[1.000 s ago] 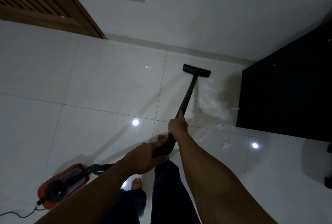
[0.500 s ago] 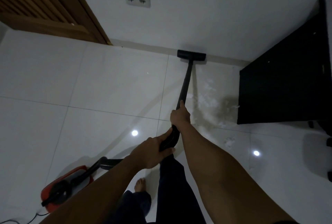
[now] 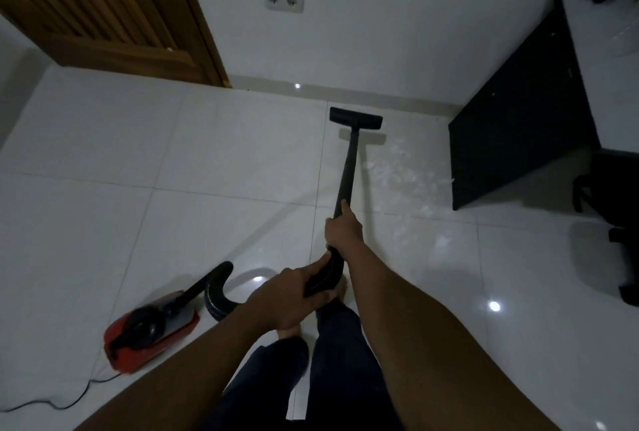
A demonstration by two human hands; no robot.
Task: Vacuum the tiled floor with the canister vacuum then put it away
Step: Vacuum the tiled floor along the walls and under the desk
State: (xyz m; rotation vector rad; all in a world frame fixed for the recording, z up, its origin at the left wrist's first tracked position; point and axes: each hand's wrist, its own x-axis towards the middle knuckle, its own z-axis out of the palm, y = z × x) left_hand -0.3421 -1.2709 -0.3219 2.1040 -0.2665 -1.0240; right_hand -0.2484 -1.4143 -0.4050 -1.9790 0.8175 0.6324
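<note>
On the tiled floor the red canister vacuum lies at the person's left. Its black wand runs forward, floor head flat near the baseboard. The right hand grips the wand; the left hand is curled round the hose end.

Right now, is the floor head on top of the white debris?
No, the floor head sits clear of it near the wall; the white debris lies right of the wand.
</note>
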